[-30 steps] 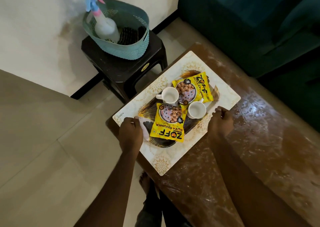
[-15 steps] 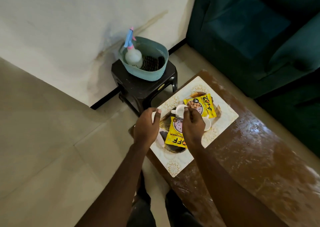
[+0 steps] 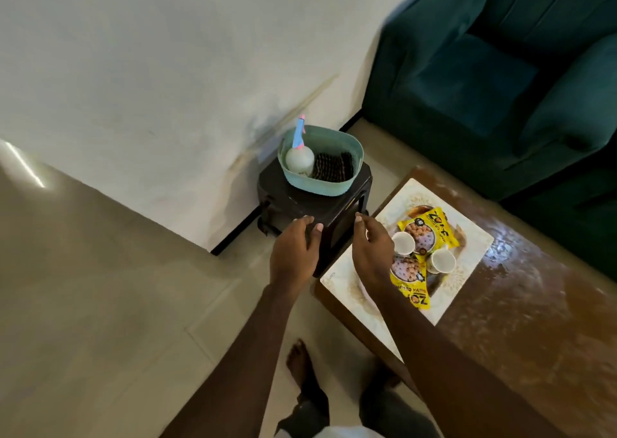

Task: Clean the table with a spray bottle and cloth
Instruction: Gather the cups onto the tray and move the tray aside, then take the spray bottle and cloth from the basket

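Nearest the camera, a bare foot (image 3: 298, 360) stands on the floor (image 3: 100, 304). Ahead of it both arms reach forward. The left hand (image 3: 293, 254) and right hand (image 3: 372, 254) hover empty, fingers loosely spread and gripping nothing, just short of the black stool (image 3: 300, 203). To the right the brown table (image 3: 534, 320) glistens wet. A tray (image 3: 470, 247) lies on its end beside the stool, carrying yellow packets (image 3: 430, 233) and two white cups (image 3: 403, 243). On the stool sits a teal basket (image 3: 337, 185), holding the spray bottle (image 3: 299, 158) upright at its left with the dark cloth (image 3: 334, 167) beside it. Beyond are a white wall (image 3: 167, 53) and a green sofa (image 3: 484, 86).
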